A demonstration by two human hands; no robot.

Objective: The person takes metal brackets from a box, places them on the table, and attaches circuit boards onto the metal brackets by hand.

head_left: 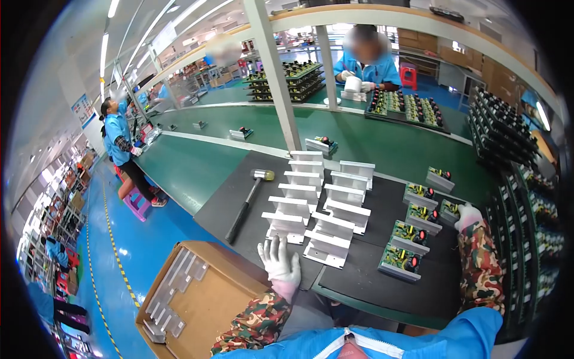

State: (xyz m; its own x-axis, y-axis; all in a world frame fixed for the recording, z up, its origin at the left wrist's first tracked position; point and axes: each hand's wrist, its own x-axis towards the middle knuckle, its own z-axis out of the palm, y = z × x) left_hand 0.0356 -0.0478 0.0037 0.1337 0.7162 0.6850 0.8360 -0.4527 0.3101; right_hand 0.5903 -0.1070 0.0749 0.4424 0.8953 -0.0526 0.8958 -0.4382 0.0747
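My left hand [279,261], in a white glove, is spread with its fingertips beside the nearest silver metal bracket [284,225] and holds nothing. Two rows of such brackets stand on the black mat [353,287]. At the right, my gloved right hand [469,216] has its fingers closed at the edge of a green circuit board [450,210]. Left of that hand, several boards with metal plates [402,258] are lined up on the mat. A mallet [248,206] with a black handle lies left of the brackets.
An open cardboard box [218,305] with metal brackets inside sits at the lower left. Racks of boards [520,233] rise at the right. Behind a post [276,78], a co-worker [368,66] sits across the green conveyor [371,143]; another person [118,134] stands at the left.
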